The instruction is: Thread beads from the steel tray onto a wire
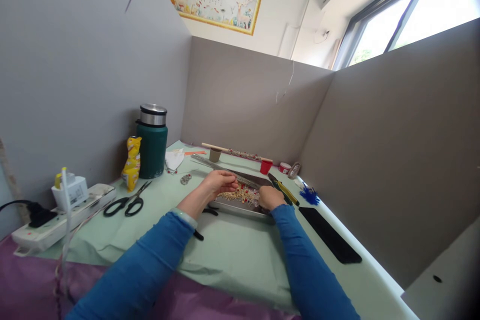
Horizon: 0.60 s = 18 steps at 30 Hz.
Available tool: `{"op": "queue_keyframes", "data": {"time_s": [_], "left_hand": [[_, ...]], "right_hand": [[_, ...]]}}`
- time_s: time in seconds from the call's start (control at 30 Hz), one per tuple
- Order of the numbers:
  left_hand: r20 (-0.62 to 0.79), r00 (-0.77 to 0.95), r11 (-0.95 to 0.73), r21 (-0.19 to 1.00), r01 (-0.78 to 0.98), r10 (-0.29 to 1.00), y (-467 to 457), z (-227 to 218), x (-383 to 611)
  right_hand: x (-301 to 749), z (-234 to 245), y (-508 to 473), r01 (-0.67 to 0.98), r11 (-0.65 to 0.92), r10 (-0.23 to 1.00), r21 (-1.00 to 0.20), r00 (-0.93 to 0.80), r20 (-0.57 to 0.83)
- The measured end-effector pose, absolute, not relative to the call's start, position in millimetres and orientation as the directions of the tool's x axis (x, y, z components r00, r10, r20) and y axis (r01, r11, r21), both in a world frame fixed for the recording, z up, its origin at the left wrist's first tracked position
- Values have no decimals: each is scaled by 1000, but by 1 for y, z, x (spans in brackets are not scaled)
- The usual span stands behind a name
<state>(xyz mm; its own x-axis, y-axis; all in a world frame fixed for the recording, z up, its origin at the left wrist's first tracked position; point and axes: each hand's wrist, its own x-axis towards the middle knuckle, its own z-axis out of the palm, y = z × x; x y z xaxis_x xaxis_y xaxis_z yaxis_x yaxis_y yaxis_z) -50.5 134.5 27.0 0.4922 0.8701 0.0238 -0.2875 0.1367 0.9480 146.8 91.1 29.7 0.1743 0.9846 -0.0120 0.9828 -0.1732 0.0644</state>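
My left hand [220, 184] is over the left part of a shallow metal tray [243, 211], its thumb and fingers pinched together. Whatever is in that pinch is too small to make out. Gold, red and clear beads [240, 194] lie in the tray between my hands. My right hand [270, 197] is closed at the tray's right side, knuckles up, and its fingertips are hidden. A bundle of thin metal wires [210, 162] runs behind my left hand toward the right one. Dark-handled pliers [198, 235] lie partly hidden under my left forearm.
Black scissors [129, 202], a green flask [152, 145], a yellow figure-shaped packet [132, 162] and a power strip [63, 220] stand or lie left. Yellow-black pliers [287, 191], a red cup [266, 166] and a black strip [330, 235] are right. Grey partitions [255, 95] enclose the table.
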Motion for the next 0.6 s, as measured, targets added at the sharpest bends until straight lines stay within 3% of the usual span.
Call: {"op": "queue_keyframes", "data": {"time_s": [0.2, 0.43, 0.5, 0.6], "left_hand": [[24, 497, 127, 955, -269, 868, 136, 25, -50], [36, 490, 117, 954, -277, 871, 134, 26, -50], [33, 498, 110, 961, -255, 867, 132, 27, -50], [16, 504, 95, 977, -193, 864, 129, 26, -48]], "right_hand": [[148, 28, 92, 993, -116, 993, -12, 116, -4], [148, 33, 83, 976, 8, 997, -220, 8, 72], [146, 37, 79, 944, 66, 994, -323, -33, 106], [137, 44, 74, 793, 148, 985, -591, -63, 163]]}}
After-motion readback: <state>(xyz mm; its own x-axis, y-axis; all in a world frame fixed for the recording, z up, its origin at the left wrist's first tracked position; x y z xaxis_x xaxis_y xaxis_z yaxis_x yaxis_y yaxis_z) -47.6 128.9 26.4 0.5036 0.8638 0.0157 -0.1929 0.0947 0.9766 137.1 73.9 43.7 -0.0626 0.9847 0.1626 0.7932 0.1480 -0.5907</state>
